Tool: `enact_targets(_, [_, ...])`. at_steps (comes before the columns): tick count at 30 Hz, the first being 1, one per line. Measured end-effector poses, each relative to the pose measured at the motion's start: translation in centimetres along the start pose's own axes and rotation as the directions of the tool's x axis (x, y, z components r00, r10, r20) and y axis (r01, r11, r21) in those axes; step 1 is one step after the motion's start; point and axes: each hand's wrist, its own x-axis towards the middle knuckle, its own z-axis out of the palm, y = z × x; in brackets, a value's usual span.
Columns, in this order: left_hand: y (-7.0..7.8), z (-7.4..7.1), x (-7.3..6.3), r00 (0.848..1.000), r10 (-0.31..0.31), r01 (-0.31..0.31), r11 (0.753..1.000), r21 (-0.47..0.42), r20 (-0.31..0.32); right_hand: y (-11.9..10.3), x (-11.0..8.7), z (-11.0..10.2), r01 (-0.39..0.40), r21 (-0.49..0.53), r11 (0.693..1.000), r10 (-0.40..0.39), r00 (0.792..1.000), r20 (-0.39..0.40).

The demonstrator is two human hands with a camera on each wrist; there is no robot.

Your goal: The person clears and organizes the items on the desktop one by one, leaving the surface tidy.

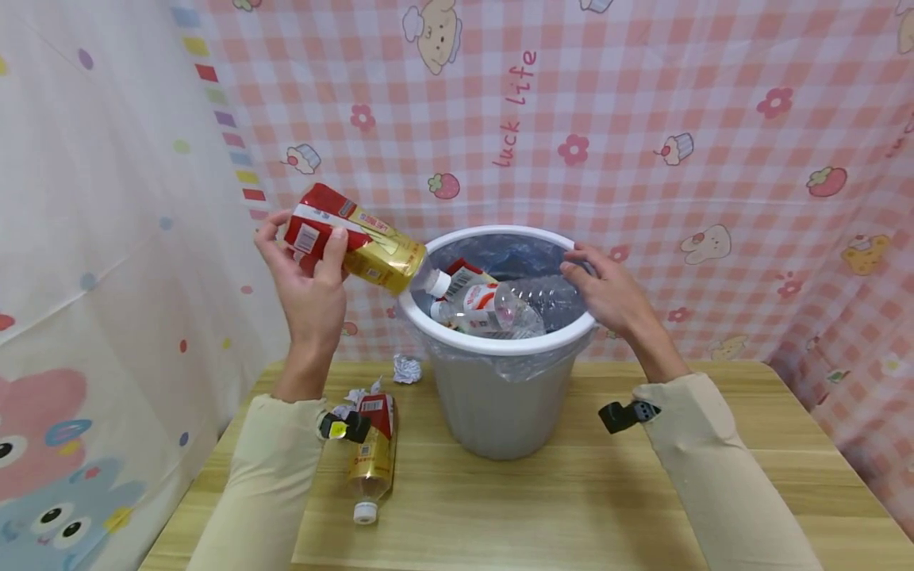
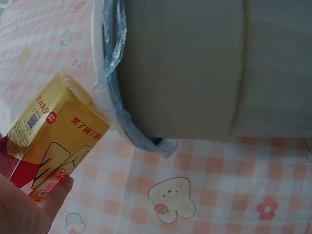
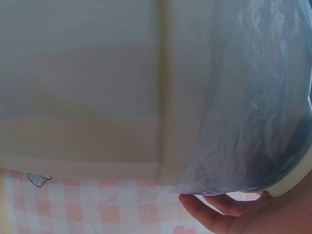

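Observation:
My left hand (image 1: pixel 309 285) grips the base end of a plastic drink bottle (image 1: pixel 364 247) with a red and gold label. The bottle tilts down to the right, its white cap over the left rim of a grey trash bin (image 1: pixel 500 404). In the left wrist view, the label of this squarish bottle (image 2: pixel 56 134) shows beside the bin's edge. At the bin's right rim, my right hand (image 1: pixel 614 293) holds on, with fingers (image 3: pixel 209 212) against the outside under the liner's edge. Inside lie several clear bottles (image 1: pixel 543 297) and a red-labelled one.
Another red and gold bottle (image 1: pixel 373 452) lies on the wooden table (image 1: pixel 571 507), left of the bin. Crumpled paper (image 1: pixel 407 369) lies behind it, with more white scraps by its base. A clear plastic liner (image 1: pixel 510 365) hangs over the bin's white rim. Patterned curtains stand behind and at the sides.

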Motion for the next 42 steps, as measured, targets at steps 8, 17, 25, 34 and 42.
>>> enact_targets(8, [-0.8,1.6,0.2,0.998,0.056,-0.058,0.989,0.139,0.017,0.0,0.0,0.0,0.003,0.005,1.0,-0.003,1.0,0.002])
enact_targets(17, [-1.7,3.1,0.3,0.999,-0.006,-0.008,0.95,0.312,0.046,0.0,0.0,0.0,0.002,0.016,1.0,-0.002,1.0,-0.002])
enact_targets(25, [-2.3,4.4,-0.1,0.995,-0.077,0.04,0.905,0.424,0.071,0.0,-0.1,0.0,-0.012,0.022,1.0,0.012,1.0,0.002])
enact_targets(34, [-2.0,5.6,-0.1,0.983,-0.152,0.084,0.873,0.481,0.104,0.0,-0.2,0.0,-0.009,0.029,1.0,0.009,1.0,0.003])
enact_targets(42, [-2.4,6.9,-0.4,0.967,-0.176,0.048,0.834,0.55,0.184,-0.1,-0.2,0.0,-0.015,0.017,1.0,0.015,1.0,-0.002])
